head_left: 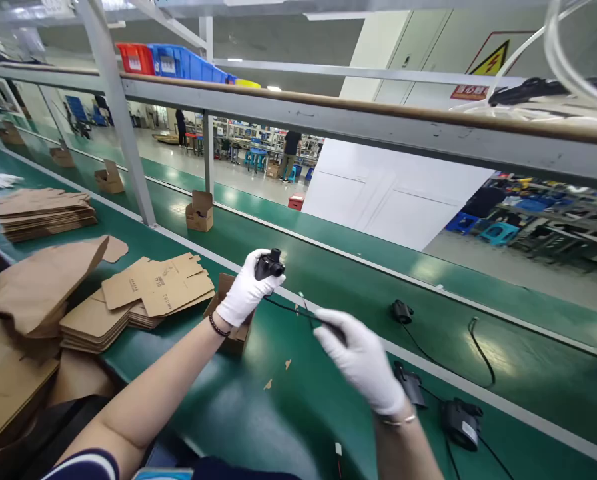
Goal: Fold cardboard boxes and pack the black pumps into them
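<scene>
Head view: a long, smooth green table (298,413) runs beneath a grey metal frame (328,127). A pile of flat brown printed cardboard blanks (158,280) lies to the left, beyond the left forearm. An open brown cardboard box (236,340) stands on the table, partly hidden by the left wrist. The right hand (361,360), white-gloved and motion-blurred, and the left hand (246,290), also gloved, are raised apart. A black round unit with a white label (461,423) sits right of the right wrist.

The left grip is closed around a small black device with a stubby spout (269,265), spout upward. The right grip is narrow, pinching a thin black cable (288,307), whose length slants from the device down rightward. The device appears beyond and right of the box; the left hand is nearer to that box. Contact between them cannot be determined. Small tan paper scraps (268,385) lie on the table.
</scene>
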Motion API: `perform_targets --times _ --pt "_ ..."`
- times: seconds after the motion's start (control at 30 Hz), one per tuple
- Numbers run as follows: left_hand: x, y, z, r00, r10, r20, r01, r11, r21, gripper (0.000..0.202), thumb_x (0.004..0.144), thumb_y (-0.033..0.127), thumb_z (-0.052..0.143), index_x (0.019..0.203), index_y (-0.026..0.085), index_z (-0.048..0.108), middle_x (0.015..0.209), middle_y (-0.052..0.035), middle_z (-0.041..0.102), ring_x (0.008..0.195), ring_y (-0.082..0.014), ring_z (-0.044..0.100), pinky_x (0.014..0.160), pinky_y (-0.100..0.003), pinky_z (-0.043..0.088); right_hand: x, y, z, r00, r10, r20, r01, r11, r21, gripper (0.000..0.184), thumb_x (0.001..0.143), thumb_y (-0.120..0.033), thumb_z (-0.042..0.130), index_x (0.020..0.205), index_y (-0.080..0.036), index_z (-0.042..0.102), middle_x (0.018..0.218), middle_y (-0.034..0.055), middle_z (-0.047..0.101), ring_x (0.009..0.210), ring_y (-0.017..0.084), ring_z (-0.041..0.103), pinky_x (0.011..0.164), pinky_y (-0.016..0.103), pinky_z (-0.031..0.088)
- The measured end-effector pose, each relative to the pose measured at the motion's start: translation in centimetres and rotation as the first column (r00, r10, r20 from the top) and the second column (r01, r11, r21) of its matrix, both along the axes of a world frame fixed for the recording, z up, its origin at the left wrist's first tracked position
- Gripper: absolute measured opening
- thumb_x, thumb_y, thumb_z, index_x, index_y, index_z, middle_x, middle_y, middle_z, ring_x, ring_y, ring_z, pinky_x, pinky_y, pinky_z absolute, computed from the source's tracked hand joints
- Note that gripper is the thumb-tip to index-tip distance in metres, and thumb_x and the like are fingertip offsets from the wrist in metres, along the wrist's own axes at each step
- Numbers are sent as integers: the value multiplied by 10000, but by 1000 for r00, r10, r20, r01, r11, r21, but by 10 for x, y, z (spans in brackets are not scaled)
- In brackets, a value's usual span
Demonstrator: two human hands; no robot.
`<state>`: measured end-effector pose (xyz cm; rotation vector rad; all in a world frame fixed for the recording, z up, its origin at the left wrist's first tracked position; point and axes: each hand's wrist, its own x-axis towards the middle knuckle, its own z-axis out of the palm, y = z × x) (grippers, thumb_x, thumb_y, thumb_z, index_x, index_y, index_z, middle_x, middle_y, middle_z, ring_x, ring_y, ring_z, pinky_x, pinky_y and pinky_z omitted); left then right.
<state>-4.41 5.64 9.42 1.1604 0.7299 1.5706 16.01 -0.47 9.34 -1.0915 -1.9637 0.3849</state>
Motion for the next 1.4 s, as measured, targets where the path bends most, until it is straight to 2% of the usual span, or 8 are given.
perform_targets --times 0.23,0.43,0.57,0.73,0.87,1.0,1.17,1.4 --pt "-13 -41 -4 859 -392 -329 399 916 -49 1316 383 338 941 1491 209 242 992 -71 638 911 -258 643 854 -394 506 -31 56 49 991 124 41 -127 988 92 181 825 -395 641 781 -225 684 740 -8 694 669 144 628 671 268 519" --pt "-39 -27 -10 991 107 87 -107 994 -5 655 671 607 727 1201 267 548 988 -45 644 938 -196 621 864 -352 497 -54 30 -26 940 218 262 -237 970 45 312 948 -314 397 1066 -214 668 758 27 709 633 164 638 609 270 493" --pt "-57 -8 -18 953 202 228 -168 973 -162 605 723 740 579 1090 258 563 1009 -48 645 955 -196 638 874 -398 501 -47 -19 -10 764 393 511 -503 860 91 216 924 -262 458 1015 -237 652 603 -16 636 456 135 530 433 251 353" --pt "-48 -30 -22 966 -215 -145 200 973 -114 1063 494 502 878 1395 215 394 867 -26 647 689 -173 633 703 -330 501 -41 4 56 920 223 323 -336 873 353 124 905 -295 573 980 -274 670 690 -12 671 593 129 588 554 245 426" --pt "-40 -56 -22 821 -534 -204 535 843 -52 1377 372 439 932 1515 229 193 778 -7 626 632 -180 613 648 -325 494 -53 61 44 989 125 76 -139 964 227 145 882 -359 604 838 -247 684 797 -2 703 716 147 638 687 259 500" --pt "-55 -52 -21 984 -154 92 158 986 -47 813 574 296 876 1299 253 510 865 -17 633 812 -172 633 791 -320 503 -75 58 -12 936 169 308 -206 974 93 265 940 -252 468 1098 -210 676 918 51 709 801 169 651 724 275 512" --pt "-72 -35 -27 865 -9 502 102 982 -159 490 709 555 723 1081 269 583 1184 -59 607 1146 -267 576 997 -494 441 -84 10 -32 734 237 636 -365 928 75 442 902 -99 435 1307 -236 548 839 46 659 669 143 593 580 238 465" --pt "-59 -47 -51 955 264 -134 -266 964 4 803 635 279 815 1308 284 377 1270 -68 526 1176 -243 551 1063 -436 405 -104 28 6 966 252 58 -258 952 163 423 937 -305 524 1357 -256 510 855 12 700 752 144 647 753 262 541"
